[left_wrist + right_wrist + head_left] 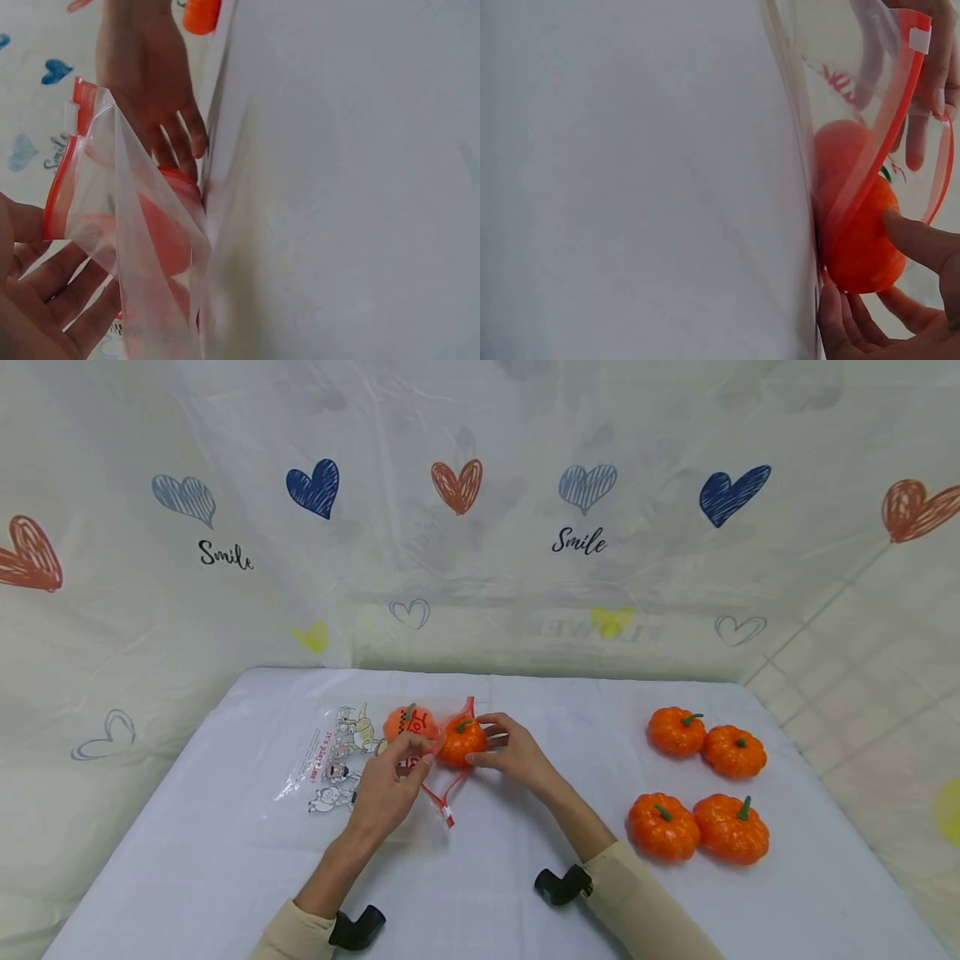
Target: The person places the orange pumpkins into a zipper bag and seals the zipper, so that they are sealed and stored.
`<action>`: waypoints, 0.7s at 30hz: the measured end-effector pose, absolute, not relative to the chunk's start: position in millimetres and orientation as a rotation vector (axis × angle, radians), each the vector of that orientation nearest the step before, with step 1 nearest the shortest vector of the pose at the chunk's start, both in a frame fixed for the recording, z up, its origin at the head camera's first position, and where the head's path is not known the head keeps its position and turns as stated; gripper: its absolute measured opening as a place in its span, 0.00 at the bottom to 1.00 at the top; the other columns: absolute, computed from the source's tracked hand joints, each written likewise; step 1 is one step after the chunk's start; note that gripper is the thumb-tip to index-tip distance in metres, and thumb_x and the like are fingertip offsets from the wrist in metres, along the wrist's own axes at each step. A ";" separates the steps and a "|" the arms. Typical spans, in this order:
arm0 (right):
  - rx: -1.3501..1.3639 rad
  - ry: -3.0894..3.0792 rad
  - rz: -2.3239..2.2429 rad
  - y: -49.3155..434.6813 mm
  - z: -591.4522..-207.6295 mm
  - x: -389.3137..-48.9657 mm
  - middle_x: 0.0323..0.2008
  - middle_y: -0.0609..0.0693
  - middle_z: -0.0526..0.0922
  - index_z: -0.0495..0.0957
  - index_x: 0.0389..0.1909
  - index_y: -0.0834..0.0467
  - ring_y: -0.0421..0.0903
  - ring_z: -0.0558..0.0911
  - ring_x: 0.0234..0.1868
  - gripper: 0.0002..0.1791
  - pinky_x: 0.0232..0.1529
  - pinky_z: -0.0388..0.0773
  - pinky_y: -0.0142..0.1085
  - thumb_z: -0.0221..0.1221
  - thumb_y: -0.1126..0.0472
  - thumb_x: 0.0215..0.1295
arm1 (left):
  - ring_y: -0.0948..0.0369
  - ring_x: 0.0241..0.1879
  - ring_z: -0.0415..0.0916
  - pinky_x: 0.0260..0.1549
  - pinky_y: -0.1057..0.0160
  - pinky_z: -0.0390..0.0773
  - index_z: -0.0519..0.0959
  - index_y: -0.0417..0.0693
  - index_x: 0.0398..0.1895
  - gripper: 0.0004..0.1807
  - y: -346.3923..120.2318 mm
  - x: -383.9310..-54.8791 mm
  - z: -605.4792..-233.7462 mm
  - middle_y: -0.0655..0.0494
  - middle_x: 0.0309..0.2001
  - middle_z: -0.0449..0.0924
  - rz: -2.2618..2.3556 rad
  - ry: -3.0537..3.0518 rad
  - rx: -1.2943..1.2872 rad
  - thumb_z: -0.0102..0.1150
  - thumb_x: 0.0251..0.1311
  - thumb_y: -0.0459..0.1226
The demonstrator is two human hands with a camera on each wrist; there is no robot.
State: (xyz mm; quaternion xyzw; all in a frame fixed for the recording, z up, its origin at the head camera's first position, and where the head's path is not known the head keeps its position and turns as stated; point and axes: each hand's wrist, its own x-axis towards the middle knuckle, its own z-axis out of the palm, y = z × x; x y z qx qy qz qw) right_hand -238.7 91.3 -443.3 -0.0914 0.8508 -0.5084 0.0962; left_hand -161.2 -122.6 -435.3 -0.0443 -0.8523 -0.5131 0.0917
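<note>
A clear zip bag point(303, 768) with red edging and printed cartoon figures lies on the table with its mouth toward the right. My left hand point(390, 783) pinches the upper edge of that mouth and lifts it. One orange toy pumpkin point(408, 722) is inside, seen through the plastic. At the mouth, my right hand point(517, 753) holds a second orange pumpkin point(866, 259) between thumb and fingers, partly behind the red strip point(889, 135) in the right wrist view. A white slider point(920, 40) sits at one end of the strip.
Toward the right of the white-covered table point(555, 827) sit several more orange pumpkins, two at the back point(676, 732) and two nearer the front point(663, 827). Behind the table hangs a pale sheet point(510, 577) printed with hearts.
</note>
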 end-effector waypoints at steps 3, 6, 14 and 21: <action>-0.266 2.509 -1.523 90.4 -443.6 -238.6 0.59 0.58 0.82 0.74 0.70 0.50 0.56 0.83 0.58 0.34 0.54 0.87 0.48 0.73 0.59 0.62 | 0.53 0.61 0.82 0.57 0.51 0.82 0.81 0.54 0.51 0.07 -123.2 -161.2 -434.8 0.56 0.52 0.89 -1.537 -2.525 -0.142 0.61 0.73 0.39; -0.263 2.486 -1.557 89.7 -444.0 -238.8 0.59 0.60 0.81 0.73 0.69 0.53 0.57 0.84 0.57 0.34 0.49 0.89 0.45 0.72 0.60 0.62 | 0.53 0.61 0.82 0.57 0.51 0.82 0.81 0.55 0.51 0.07 -123.5 -161.3 -433.9 0.57 0.53 0.88 -1.550 -2.519 -0.147 0.60 0.73 0.39; -0.268 2.447 -1.629 86.6 -445.5 -238.7 0.59 0.61 0.80 0.73 0.63 0.60 0.55 0.85 0.54 0.30 0.45 0.89 0.42 0.72 0.60 0.62 | 0.53 0.61 0.81 0.58 0.49 0.82 0.81 0.56 0.51 0.07 -125.0 -161.8 -434.0 0.57 0.55 0.87 -1.545 -2.527 -0.162 0.60 0.73 0.39; -0.263 2.456 -1.638 79.5 -445.8 -239.8 0.56 0.62 0.81 0.74 0.63 0.58 0.54 0.85 0.50 0.29 0.43 0.89 0.41 0.72 0.62 0.62 | 0.53 0.60 0.80 0.58 0.48 0.83 0.81 0.56 0.51 0.07 -125.8 -162.2 -434.5 0.57 0.54 0.87 -1.537 -2.527 -0.172 0.60 0.73 0.39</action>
